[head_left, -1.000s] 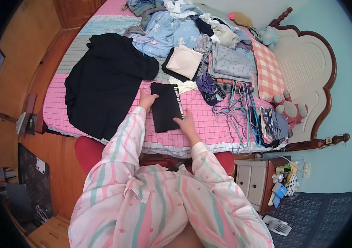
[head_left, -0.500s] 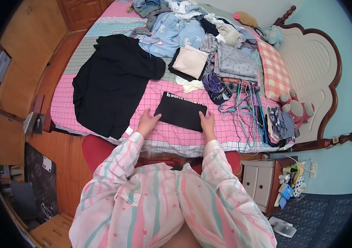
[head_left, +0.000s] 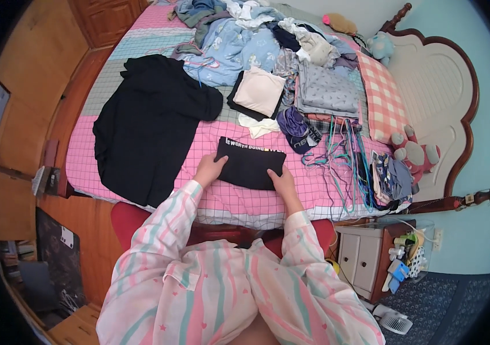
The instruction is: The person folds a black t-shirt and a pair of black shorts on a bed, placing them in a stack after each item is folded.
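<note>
A folded black garment [head_left: 249, 170] with white lettering along its far edge lies in front of me on the pink checked bedspread. My left hand [head_left: 211, 169] is closed on its left side, thumb on top. On its near right corner my right hand [head_left: 283, 184] grips the cloth the same way; the fingers under the fabric are hidden. To the left, a large black garment [head_left: 150, 129] is spread flat. Beyond the folded piece sit a cream folded garment [head_left: 259, 92] on a black one, a small pale cloth [head_left: 259, 125] and a purple and navy bundle [head_left: 298, 129].
Several coloured hangers [head_left: 337, 164] lie on the right, beside a small clothes pile [head_left: 393, 178]. Grey folded clothes [head_left: 328, 89] stand farther back, with a loose heap [head_left: 233, 49] behind. A plush toy [head_left: 414, 155] rests by the headboard [head_left: 435, 80]. Below stands a nightstand [head_left: 361, 259].
My right hand has shifted inward and nearer along the folded garment, its thumb now on top of the cloth. The left thumb lies further over the fabric. The view has tilted slightly.
</note>
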Motion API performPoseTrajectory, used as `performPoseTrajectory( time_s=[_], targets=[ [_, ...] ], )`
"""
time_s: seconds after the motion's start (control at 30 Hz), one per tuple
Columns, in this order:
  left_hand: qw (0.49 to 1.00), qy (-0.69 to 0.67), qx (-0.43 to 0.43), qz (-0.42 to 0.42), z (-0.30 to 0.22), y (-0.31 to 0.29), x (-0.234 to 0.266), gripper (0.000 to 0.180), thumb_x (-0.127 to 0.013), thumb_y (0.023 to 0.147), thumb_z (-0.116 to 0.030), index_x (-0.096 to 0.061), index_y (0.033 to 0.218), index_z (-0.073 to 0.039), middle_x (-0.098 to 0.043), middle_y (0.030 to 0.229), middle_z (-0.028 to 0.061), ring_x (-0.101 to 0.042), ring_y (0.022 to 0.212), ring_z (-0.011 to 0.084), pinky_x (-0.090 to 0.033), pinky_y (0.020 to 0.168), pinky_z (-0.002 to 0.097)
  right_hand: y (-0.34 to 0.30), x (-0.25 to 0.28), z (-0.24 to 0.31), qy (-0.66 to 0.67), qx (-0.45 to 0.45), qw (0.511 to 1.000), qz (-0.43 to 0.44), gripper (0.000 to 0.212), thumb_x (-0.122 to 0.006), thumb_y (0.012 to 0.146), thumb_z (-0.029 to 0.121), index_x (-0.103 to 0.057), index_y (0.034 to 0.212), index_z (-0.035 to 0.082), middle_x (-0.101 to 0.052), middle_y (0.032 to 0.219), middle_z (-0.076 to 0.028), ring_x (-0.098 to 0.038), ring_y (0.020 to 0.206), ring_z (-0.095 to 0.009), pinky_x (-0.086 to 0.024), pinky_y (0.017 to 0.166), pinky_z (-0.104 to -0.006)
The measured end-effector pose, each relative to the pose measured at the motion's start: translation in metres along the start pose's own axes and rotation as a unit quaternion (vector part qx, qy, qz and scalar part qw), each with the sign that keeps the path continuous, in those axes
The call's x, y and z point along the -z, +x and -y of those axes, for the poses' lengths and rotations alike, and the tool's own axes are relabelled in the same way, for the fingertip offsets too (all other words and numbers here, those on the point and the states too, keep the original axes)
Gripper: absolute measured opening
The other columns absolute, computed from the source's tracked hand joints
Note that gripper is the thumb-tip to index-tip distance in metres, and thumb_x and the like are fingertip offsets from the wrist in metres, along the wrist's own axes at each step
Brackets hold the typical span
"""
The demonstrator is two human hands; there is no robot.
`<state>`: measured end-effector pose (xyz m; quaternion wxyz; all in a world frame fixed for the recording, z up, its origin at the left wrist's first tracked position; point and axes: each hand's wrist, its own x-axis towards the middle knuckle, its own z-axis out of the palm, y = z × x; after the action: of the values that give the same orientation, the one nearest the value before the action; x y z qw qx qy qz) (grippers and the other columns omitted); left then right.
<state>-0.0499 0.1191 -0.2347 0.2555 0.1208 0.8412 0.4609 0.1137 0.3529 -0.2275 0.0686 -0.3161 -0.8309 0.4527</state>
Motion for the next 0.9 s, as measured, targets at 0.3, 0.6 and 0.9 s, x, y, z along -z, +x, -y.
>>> performPoseTrajectory(
  time_s=[0.3,0.6,0.9],
  targets=[
    [0.957,-0.091,-0.23,-0.15,-0.112,0.066,0.048,0.032,-0.065,0.101,-0.026,-0.065,0.116,0.002,-0.074,0.103,0.015,-0.068,0.092,0.0202,-0.052,0.084,0.0326,0.084,0.049,0.106,0.195,0.167,0.962,-0.092,0.041,-0.071,0.097,0.019,-0.059,0.13,-0.002,-0.07,0.118,-0.011,-0.064,0.104,-0.016,-0.049,0.094,-0.0298],
    [0.988,0.09,-0.072,-0.104,-0.082,0.244,0.018,0.079,-0.065,0.093,-0.059,-0.053,0.139,0.004,-0.065,0.132,0.0257,-0.063,0.121,0.0423,-0.049,0.103,0.0435,0.211,-0.015,0.07,-0.112,0.171,0.943,-0.261,0.077,-0.076,0.09,0.033,-0.041,0.152,0.005,-0.036,0.154,-0.032,-0.037,0.142,-0.044,-0.03,0.117,-0.0525],
    [0.981,0.139,-0.045,-0.13,-0.103,0.238,0.001,0.076,-0.056,0.096,-0.064,-0.06,0.129,0.004,-0.069,0.115,0.0311,-0.066,0.11,0.0464,-0.052,0.095,0.0498,0.197,-0.049,0.072,-0.276,0.219,0.921,-0.166,0.093,-0.085,0.075,0.016,-0.041,0.155,0.038,-0.031,0.163,-0.015,-0.031,0.149,-0.041,-0.029,0.115,-0.0656]
  ],
)
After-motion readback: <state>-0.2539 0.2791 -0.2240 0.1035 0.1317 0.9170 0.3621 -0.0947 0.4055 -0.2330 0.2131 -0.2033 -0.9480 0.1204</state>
